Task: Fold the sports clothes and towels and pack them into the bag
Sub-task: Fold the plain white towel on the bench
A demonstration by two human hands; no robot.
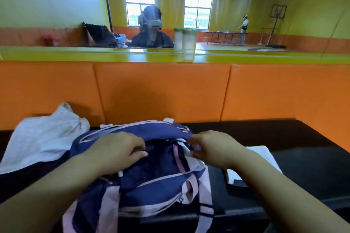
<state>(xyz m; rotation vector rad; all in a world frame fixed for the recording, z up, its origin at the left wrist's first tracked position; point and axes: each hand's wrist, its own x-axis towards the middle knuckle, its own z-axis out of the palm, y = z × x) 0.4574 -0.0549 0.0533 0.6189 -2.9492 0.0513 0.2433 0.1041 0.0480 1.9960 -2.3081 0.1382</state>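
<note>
Navy-and-pink fabric, one bag (157, 176) on the black table (303, 166), left hand (117, 149) curled over its open rim, right hand (214, 147) pinching that rim, one white towel (43, 138) left of the bag, one folded white cloth (263, 151) to its right

Black table (312, 166) with a navy-and-pink bag (157, 172) between a white towel (43, 138) (crumpled, left) and a flat white cloth (267, 155)
</note>
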